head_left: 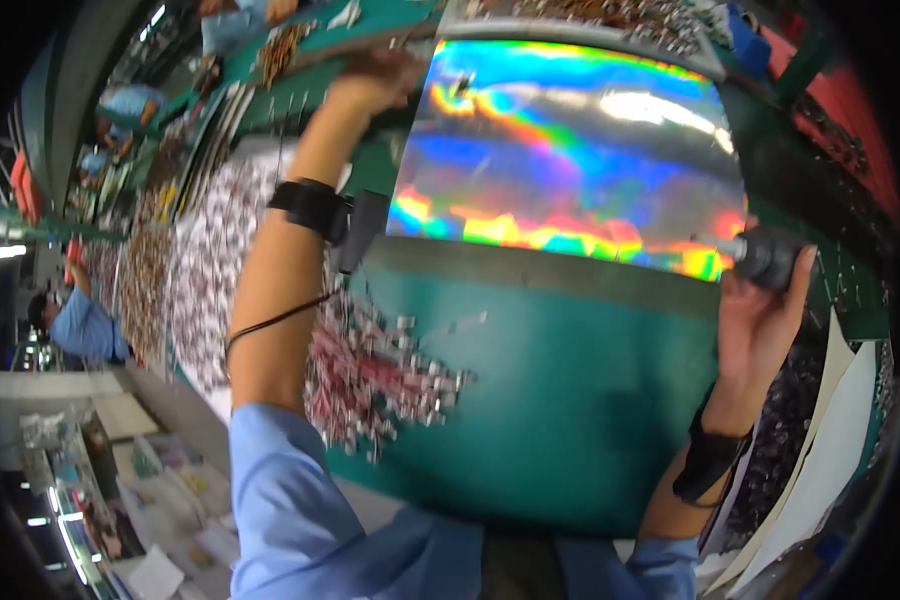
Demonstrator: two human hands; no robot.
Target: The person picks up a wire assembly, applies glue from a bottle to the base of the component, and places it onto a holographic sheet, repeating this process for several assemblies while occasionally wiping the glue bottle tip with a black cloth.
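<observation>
My left hand (370, 88) reaches out to the far left, beside the upper left corner of a shiny rainbow-coloured sheet (570, 150). Its fingers are smeared by motion, so what they touch cannot be made out. At the sheet's lower right corner, my right hand (755, 325) is closed round a black cylindrical tool with a metal shaft (767, 258). The shaft points left over the sheet's edge. Under my left forearm a heap of small red-and-silver parts (375, 375) lies on the green work surface (550, 400).
A broad spread of small white-and-dark parts (215, 270) covers the table to my left. More metal parts fill a tray (710, 62) at the far edge. White sheets (835, 450) and dark pieces (785, 440) lie on the right. A person in blue (85, 325) works at the left.
</observation>
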